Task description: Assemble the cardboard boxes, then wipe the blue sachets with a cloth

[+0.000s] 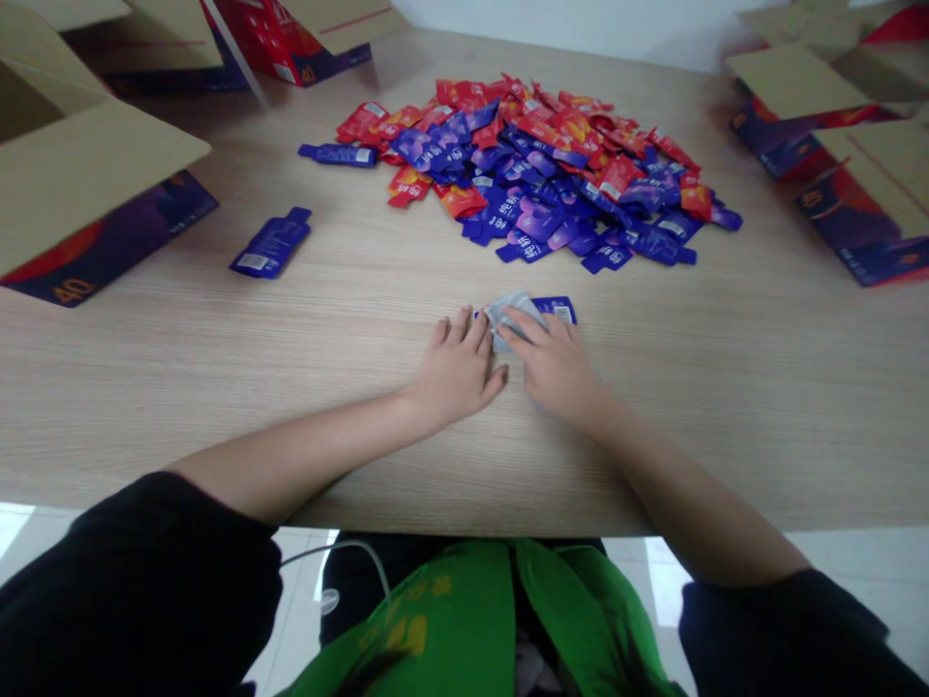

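Observation:
A blue pouch (pixel 564 308) lies flat on the table before me, with a thin, crumpled light grey cloth (pixel 517 308) over its middle. My right hand (pixel 558 368) presses the cloth down onto the pouch, fingers bent over it. Stretched out flat, the fingers of my left hand (pixel 457 368) touch the pouch's left end by the cloth's edge. My fingers hide part of the pouch. Farther off lies a big heap of blue pouches (pixel 537 218) and red pouches (pixel 558 131). One single blue pouch (pixel 272 244) rests to the left, and another blue pouch (pixel 338 155) lies beside the heap.
On the left stands an open cardboard box (pixel 123 232) marked 40, with more open boxes (pixel 305 48) behind it. Other open boxes (pixel 871 208) stand at the right. The wooden table's (pixel 218 368) front edge runs below my forearms.

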The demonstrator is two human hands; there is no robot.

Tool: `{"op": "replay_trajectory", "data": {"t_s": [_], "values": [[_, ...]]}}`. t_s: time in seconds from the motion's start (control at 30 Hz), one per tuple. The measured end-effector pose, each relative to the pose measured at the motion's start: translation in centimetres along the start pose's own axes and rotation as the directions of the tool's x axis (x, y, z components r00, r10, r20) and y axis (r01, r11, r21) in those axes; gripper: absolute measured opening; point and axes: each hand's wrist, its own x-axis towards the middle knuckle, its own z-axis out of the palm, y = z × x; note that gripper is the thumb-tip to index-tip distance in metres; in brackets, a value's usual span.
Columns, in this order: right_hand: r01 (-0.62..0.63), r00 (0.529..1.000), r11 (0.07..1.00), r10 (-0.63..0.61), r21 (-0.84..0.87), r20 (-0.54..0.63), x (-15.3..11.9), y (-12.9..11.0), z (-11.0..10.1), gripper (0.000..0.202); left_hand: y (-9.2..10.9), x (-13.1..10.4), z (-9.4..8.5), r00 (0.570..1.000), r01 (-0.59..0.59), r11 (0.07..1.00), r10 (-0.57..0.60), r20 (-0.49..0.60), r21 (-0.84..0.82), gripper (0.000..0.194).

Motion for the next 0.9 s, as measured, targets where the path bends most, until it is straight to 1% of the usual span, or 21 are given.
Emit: {"op": "replay_trajectory", "data": {"t_s": [0.07, 0.13, 0.23, 0.43, 0.5, 0.57, 0.63, 0.73, 0.8, 0.83, 0.9], "values": [[0.002, 1.0, 1.0, -0.002, -0.006, 0.027, 0.0, 0.0, 0.3, 0.062, 0.0, 0.0, -0.1, 1.0, 0.003, 1.0, -0.003, 0.004, 0.0, 0.071], [-0.059, 0.998, 0.998, 0.059, -0.012, 0.032, 0.0, 0.8, 0.1, 0.06, 0.0, 0.0, -0.2, 1.0, 0.005, 1.0, -0.005, 0.013, -0.003, 0.073], [-0.167, 0.985, 0.986, 0.167, -0.015, 0.048, 0.0, 2.6, -0.9, 0.057, 0.0, 0.1, -0.3, 1.0, 0.011, 1.0, -0.011, 0.026, -0.004, 0.073], [-0.289, 0.948, 0.957, 0.286, -0.004, 0.14, -0.2, 5.9, -1.8, 0.055, 0.1, 0.1, -0.2, 1.0, 0.017, 1.0, -0.017, 0.022, -0.009, 0.073], [-0.314, 0.938, 0.949, 0.307, 0.018, 0.161, -0.3, 6.6, -2.2, 0.057, 0.1, 0.1, -0.2, 0.999, 0.02, 1.0, -0.02, 0.028, -0.011, 0.073], [-0.303, 0.945, 0.949, 0.287, 0.084, 0.159, -0.3, 7.0, -2.7, 0.06, 0.1, 0.0, -0.2, 0.999, 0.02, 1.0, -0.02, 0.028, -0.01, 0.073], [-0.275, 0.96, 0.947, 0.264, 0.165, 0.089, -0.1, 6.8, -3.4, 0.061, 0.1, 0.0, -0.2, 1.0, 0.016, 1.0, -0.016, 0.023, -0.009, 0.073], [-0.238, 0.959, 0.946, 0.265, 0.219, -0.102, 0.4, 5.1, -3.5, 0.062, 0.0, 0.0, 0.0, 1.0, 0.005, 1.0, -0.005, 0.0, -0.015, 0.073], [-0.19, 0.955, 0.959, 0.231, 0.211, -0.189, 1.0, 3.4, -2.6, 0.062, 0.0, 0.0, 0.1, 1.0, -0.001, 1.0, 0.0, -0.022, -0.021, 0.072], [-0.157, 0.959, 0.966, 0.198, 0.204, -0.203, 1.2, 2.4, -1.9, 0.062, -0.1, 0.0, 0.2, 1.0, -0.001, 1.0, 0.0, -0.03, -0.022, 0.072], [-0.097, 0.973, 0.978, 0.131, 0.183, -0.189, 1.7, 0.8, -0.3, 0.061, -0.1, 0.0, 0.1, 0.999, -0.002, 1.0, 0.002, -0.037, -0.02, 0.071]]}}
